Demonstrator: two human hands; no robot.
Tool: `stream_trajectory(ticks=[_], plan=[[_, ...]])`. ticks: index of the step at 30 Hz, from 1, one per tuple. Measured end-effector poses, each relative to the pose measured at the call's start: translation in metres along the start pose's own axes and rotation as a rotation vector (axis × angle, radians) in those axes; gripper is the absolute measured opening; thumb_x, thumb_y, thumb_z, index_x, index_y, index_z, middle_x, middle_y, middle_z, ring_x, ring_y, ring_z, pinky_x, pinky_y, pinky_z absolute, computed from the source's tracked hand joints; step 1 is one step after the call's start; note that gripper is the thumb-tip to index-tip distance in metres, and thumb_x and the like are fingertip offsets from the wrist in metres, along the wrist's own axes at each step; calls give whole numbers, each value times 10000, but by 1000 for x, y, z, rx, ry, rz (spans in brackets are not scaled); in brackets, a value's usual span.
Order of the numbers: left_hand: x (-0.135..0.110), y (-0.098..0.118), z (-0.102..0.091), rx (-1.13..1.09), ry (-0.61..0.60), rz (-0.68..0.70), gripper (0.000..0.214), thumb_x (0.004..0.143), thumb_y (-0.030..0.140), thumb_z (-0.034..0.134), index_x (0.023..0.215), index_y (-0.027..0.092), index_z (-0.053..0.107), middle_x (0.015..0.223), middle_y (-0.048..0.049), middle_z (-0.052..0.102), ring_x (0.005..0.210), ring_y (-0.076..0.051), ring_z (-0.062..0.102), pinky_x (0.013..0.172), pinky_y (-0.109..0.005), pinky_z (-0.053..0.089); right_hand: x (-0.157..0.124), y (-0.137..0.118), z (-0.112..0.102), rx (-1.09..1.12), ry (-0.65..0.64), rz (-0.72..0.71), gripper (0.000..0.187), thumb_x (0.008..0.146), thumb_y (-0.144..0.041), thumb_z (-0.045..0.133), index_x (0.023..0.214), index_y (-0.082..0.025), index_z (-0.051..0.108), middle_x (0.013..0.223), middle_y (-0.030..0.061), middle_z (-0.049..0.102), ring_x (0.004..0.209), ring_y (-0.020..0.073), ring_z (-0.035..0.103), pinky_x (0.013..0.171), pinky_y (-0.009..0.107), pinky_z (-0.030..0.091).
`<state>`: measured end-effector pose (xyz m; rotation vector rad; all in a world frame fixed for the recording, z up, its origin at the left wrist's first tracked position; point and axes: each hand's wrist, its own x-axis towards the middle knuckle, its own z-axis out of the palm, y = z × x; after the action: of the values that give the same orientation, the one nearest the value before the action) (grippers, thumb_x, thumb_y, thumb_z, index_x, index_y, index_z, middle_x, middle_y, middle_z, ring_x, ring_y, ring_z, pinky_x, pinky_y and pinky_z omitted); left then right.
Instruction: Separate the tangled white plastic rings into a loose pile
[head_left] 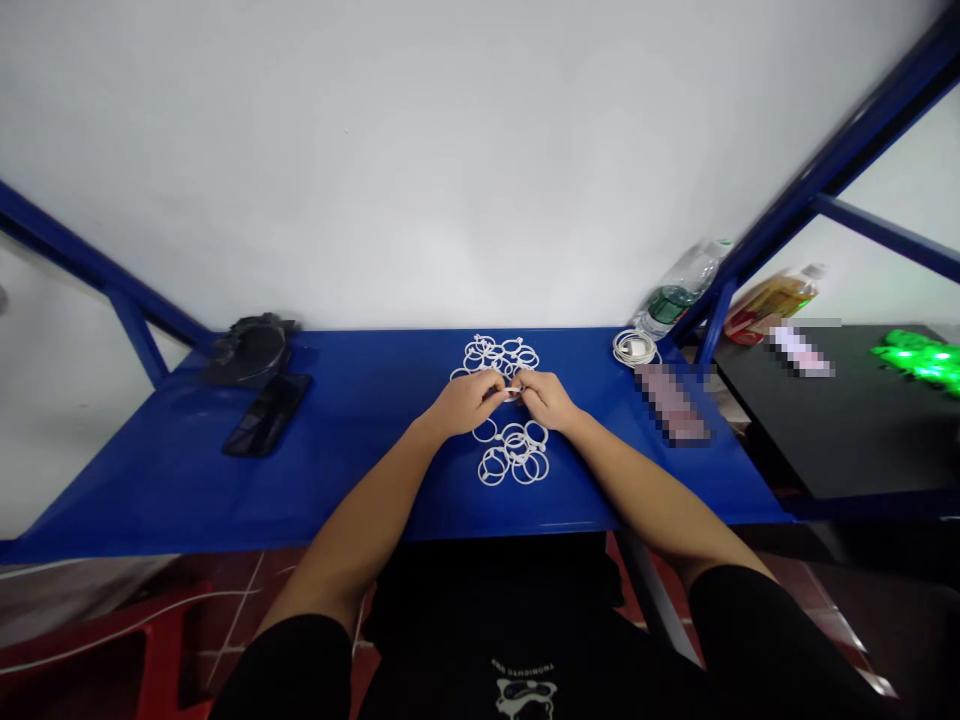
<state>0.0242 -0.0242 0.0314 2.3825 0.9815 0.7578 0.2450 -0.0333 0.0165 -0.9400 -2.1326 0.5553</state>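
Both hands meet at frame centre: left hand (466,402) and right hand (547,400) are closed fingertip to fingertip on one white ring (511,394), pinched from both sides just over the blue table (360,470), likely to keep the small thing steady. Loose rings sit in two bunches, far bunch (496,355) just above the hands and near bunch (516,452) just below, overlapping each other. They seem kept apart on purpose, both within easy reach. Left of frame, well apart, a dark phone (268,414) lies flat with a black bundle (250,350) behind it. Upper right, a coiled white cable (635,348) sits beside a tilted clear bottle (679,290), off the working patch
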Motion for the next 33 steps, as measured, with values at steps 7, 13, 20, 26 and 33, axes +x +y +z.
stream_trajectory(ticks=[7,13,20,26,33], plan=[[0,-5,-11,-30,43,-134,250,970,421,610,1088,212,682,926,-15,742,758,-155,658,729,-284,478,-5,1,-4,-183,197,-16,280,928,-158,475,1104,-218,683,981,58,770,868,213,718,792,335,559],[-4,-11,-25,49,-335,-289,360,755,519,824,910,214,713,811,-7,746,708,-182,674,640,-281,452,1,9,-6,-393,287,-12,414,948,-130,520,1323,-240,656,1331,102,710,1173,276,678,1016,466,555],[-3,-14,-15,121,-253,-160,79,877,275,671,833,223,711,853,-3,755,788,-177,681,692,-279,450,0,6,-3,-278,155,-1,287,967,-187,559,1211,-225,706,1122,81,765,986,227,717,882,374,576],[-1,-6,-5,165,78,2,84,922,239,650,881,215,719,829,-4,733,758,-152,657,716,-262,465,-2,-10,1,-134,-62,51,196,1008,-300,561,1128,-218,691,967,42,766,778,173,686,720,289,497],[-1,-10,6,185,192,213,157,964,248,630,842,209,720,740,8,705,702,-125,642,717,-260,479,0,-6,-1,-69,-83,56,166,990,-267,499,979,-204,653,866,32,726,748,173,648,712,279,450]])
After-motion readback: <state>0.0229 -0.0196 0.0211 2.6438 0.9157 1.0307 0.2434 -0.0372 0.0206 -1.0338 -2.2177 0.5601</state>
